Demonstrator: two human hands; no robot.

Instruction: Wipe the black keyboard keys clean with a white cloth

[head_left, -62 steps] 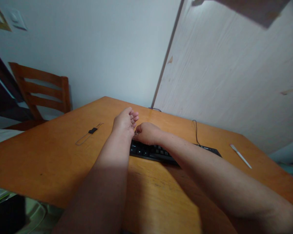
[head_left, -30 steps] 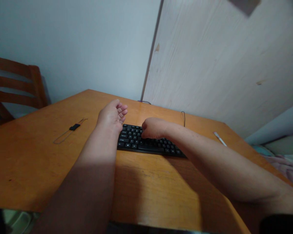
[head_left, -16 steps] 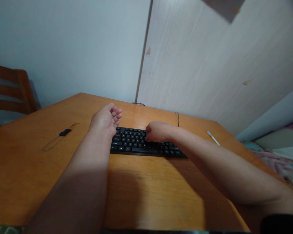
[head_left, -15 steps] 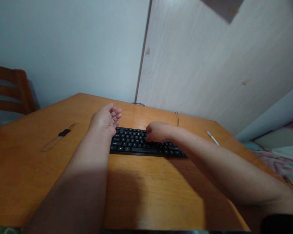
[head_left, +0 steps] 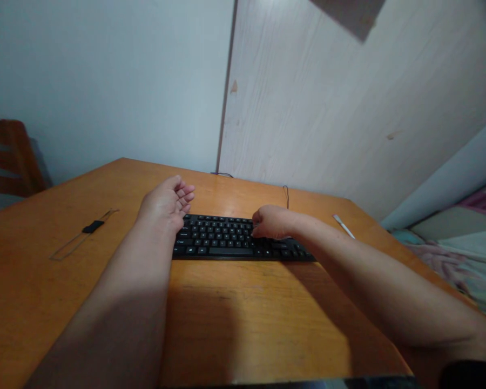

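Observation:
A black keyboard point(head_left: 227, 251) lies on the wooden table in front of me. At its left end is my left hand point(head_left: 166, 202), palm turned inward, fingers loosely bent and apart with nothing in them. The heel of that hand is over or against the keyboard's left edge; I cannot tell whether it touches. My right hand point(head_left: 273, 222) is over the right-middle keys, thumb and fingers pinched together. A small light glint shows at those fingertips, but what they hold is hidden. My right hand and forearm cover part of the keyboard's right side.
On the table point(head_left: 247, 319), a wire loop with a black block point(head_left: 93, 227) lies left of my left forearm. A white brush point(head_left: 343, 225) lies to the right. The keyboard's thin cable point(head_left: 287, 195) runs behind. A wooden chair point(head_left: 8, 156) stands at left, bedding point(head_left: 449, 265) at right.
My right hand has moved rightward along the keyboard, away from the left hand, still pinched. The left hand stays by the keyboard's left end. The camera has turned to the right.

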